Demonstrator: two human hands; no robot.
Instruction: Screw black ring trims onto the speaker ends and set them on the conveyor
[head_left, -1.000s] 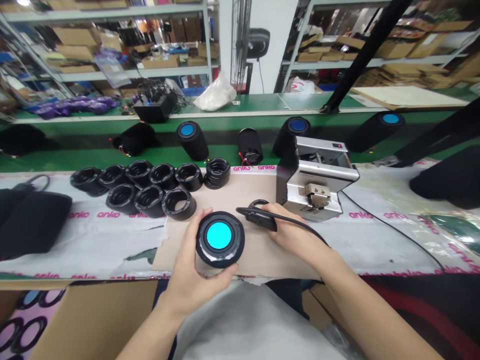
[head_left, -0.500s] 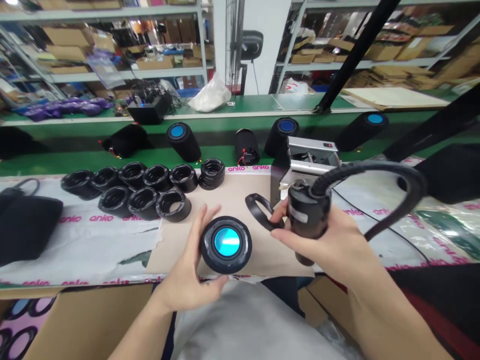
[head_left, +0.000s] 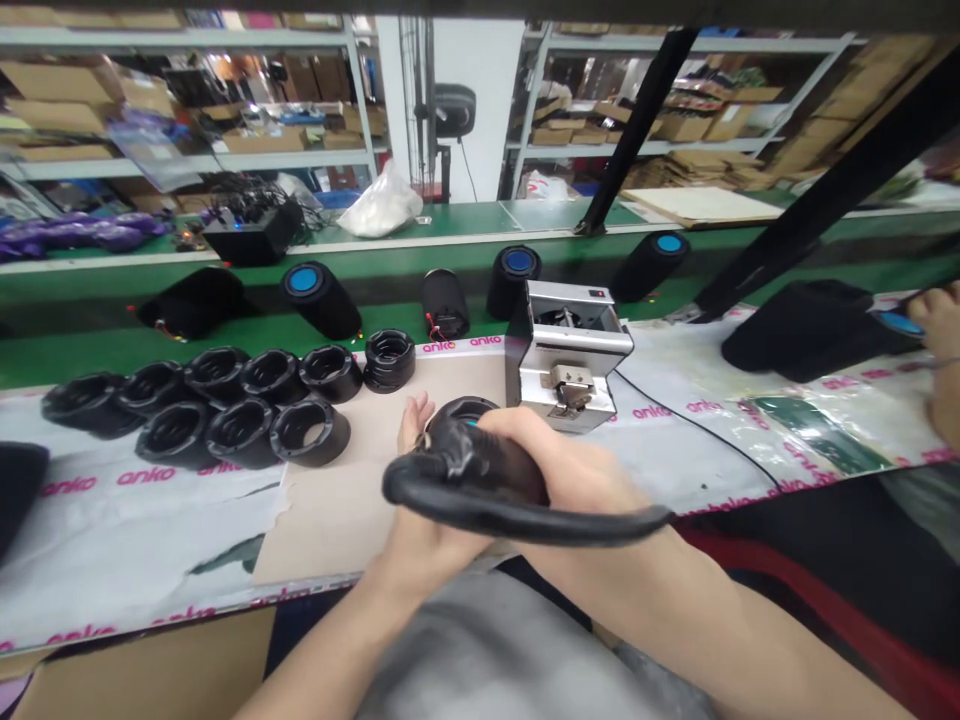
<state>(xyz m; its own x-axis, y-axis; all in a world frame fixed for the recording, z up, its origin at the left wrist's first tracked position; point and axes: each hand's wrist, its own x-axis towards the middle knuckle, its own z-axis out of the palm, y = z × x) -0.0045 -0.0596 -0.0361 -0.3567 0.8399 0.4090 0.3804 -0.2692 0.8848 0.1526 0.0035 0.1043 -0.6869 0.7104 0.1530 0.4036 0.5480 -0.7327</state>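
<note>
My right hand is closed round a black cylindrical tool with a thick black hose curving off it. The tool is over a black cylindrical speaker, covering most of it; only its far rim and a sliver of its blue end show. My left hand curves round the speaker's left side, its fingertips showing beyond the tool and the rest partly hidden. I cannot see the black ring from earlier. Several black ring-shaped housings stand in rows to the left.
A silver bench machine stands beyond my right hand, its cable running right. More blue-ended speakers line the green back strip. At the far right, another person's hand is near a blue-ended speaker. A black post slants behind.
My right hand has brought the tool left, over the speaker by my left hand. The black ring has gone from sight. My view has turned right, and another person's hand now shows.
</note>
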